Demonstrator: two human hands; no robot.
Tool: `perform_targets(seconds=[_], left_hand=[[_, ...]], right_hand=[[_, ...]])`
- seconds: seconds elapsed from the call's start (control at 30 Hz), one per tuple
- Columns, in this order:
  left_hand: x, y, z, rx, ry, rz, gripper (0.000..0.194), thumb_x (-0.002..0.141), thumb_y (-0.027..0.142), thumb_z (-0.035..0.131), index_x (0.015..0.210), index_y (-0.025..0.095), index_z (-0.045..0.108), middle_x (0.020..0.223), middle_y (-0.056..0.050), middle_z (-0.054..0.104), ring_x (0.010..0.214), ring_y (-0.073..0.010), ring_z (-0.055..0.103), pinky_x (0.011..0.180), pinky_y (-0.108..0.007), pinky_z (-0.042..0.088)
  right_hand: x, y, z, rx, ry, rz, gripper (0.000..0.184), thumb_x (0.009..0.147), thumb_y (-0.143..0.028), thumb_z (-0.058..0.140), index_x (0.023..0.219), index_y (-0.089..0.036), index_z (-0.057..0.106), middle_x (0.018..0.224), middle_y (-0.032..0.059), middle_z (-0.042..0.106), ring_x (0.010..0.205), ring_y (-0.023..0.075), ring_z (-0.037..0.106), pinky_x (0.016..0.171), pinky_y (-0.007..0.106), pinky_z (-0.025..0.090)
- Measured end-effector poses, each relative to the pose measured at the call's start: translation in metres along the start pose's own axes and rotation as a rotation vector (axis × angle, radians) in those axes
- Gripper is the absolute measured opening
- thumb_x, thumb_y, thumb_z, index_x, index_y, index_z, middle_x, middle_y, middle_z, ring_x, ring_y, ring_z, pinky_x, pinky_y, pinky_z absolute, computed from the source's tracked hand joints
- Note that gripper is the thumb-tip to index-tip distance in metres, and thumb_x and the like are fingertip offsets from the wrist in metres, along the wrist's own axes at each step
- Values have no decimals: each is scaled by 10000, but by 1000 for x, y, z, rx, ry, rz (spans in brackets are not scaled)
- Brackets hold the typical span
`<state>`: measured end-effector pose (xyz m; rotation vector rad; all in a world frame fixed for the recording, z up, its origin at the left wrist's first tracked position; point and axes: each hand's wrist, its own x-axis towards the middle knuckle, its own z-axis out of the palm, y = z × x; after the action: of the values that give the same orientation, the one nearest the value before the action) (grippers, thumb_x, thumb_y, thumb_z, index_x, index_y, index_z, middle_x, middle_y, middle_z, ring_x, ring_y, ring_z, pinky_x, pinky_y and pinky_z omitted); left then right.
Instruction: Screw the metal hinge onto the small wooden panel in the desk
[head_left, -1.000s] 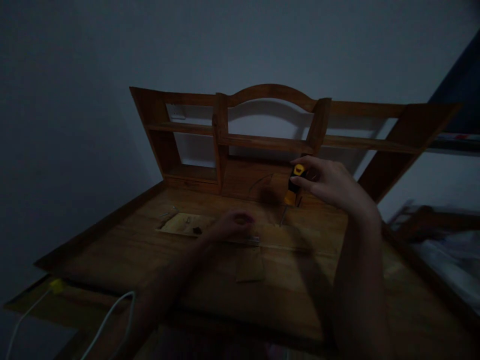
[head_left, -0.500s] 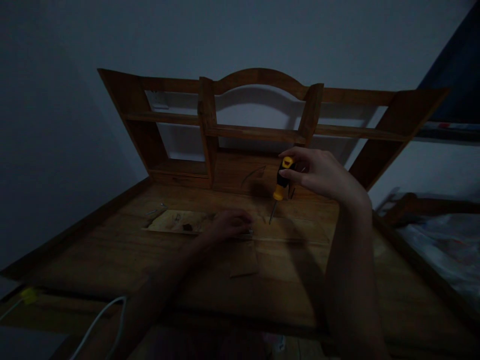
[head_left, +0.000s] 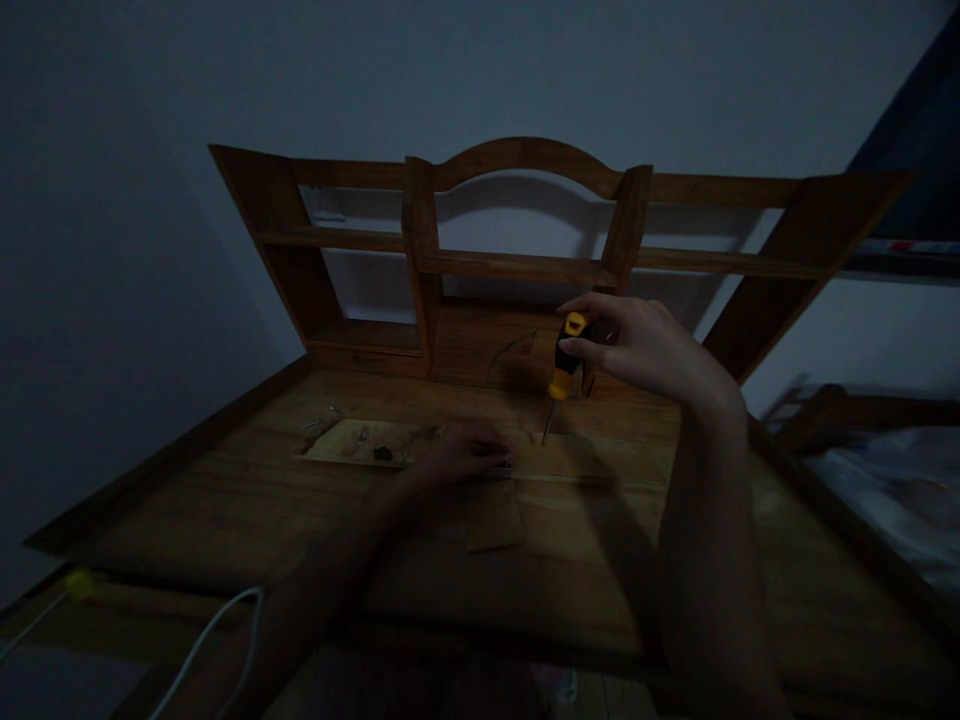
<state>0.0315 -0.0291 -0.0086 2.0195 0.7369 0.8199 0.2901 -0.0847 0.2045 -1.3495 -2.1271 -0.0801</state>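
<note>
My right hand (head_left: 630, 340) grips the yellow-and-black handle of a screwdriver (head_left: 562, 370), its thumb and fingers closed round the upper part. The shaft slants down to the left, its tip just over a long thin board (head_left: 592, 460) on the desk. My left hand (head_left: 469, 450) is closed at the middle of this board, fingertips pinched by a small shiny piece too dark to make out. Left of that hand, the board's pale end (head_left: 349, 440) bears dark stains and a dark lump (head_left: 383, 453). A small flat wooden piece (head_left: 495, 518) lies in front.
A wooden shelf unit (head_left: 517, 265) stands along the back of the desk (head_left: 225, 500). Small metal pieces (head_left: 310, 424) lie at the left. A white cable (head_left: 206, 632) hangs by the front edge near my left forearm. Plastic-wrapped stuff (head_left: 892, 500) sits beyond the right edge.
The view has shifted slightly, so the desk and shelf appear a little further right. My left fingers have drawn closer together at the board. The screwdriver is held much as before.
</note>
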Motion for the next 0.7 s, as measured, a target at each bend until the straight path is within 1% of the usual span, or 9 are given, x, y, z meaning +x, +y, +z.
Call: perform_targets(seconds=[0.13,0.23,0.33,0.43,0.57,0.63,0.7], left_hand=[[0,-7,3,-67,19,-48,321,873,386,792,1122,183,776,1046,-77,800,963,-203,754,917,-365,608],[1,-10,3,-73,0,-64,403,866,380,798,1218,189,746,1027,-75,798,954,-200,755,911,-366,608],[1,-8,1,-82,-31,-47,423,876,359,788,1259,190,729,1030,-73,796,953,-197,755,916,-365,605],[1,-5,1,-94,-37,-34,411,876,355,791,1247,190,729,1023,-69,793,960,-197,754,940,-372,597],[0,-4,3,-80,5,-84,481,805,373,861,1231,199,722,1030,-60,790,942,-205,754,930,-383,597],[0,-5,4,-46,22,-94,432,811,381,856,1183,198,734,1015,-55,790,936,-206,751,908,-368,594],[1,-5,3,13,28,-74,331,837,392,837,1090,195,756,988,-51,789,923,-201,746,881,-341,583]], right_hand=[[0,-2,-1,10,-9,-10,382,897,-335,712,1253,-198,732,904,58,777,794,237,708,728,353,499],[-1,-4,-1,54,-12,-21,385,894,-333,709,1260,-216,728,898,49,772,792,236,701,735,355,501],[0,-7,0,97,-20,-32,376,889,-329,708,1252,-235,729,885,36,757,776,232,687,730,356,496],[1,-12,3,114,-4,-53,377,897,-336,693,1262,-245,721,872,29,742,769,228,674,722,353,485],[2,-17,4,101,55,-75,386,913,-326,669,1286,-238,711,897,39,741,780,224,659,726,349,476],[2,-18,4,112,67,-84,387,916,-321,663,1291,-234,708,943,48,749,790,224,658,734,352,478],[2,-17,4,131,60,-91,395,917,-320,662,1300,-232,704,975,56,753,800,228,659,736,356,479]])
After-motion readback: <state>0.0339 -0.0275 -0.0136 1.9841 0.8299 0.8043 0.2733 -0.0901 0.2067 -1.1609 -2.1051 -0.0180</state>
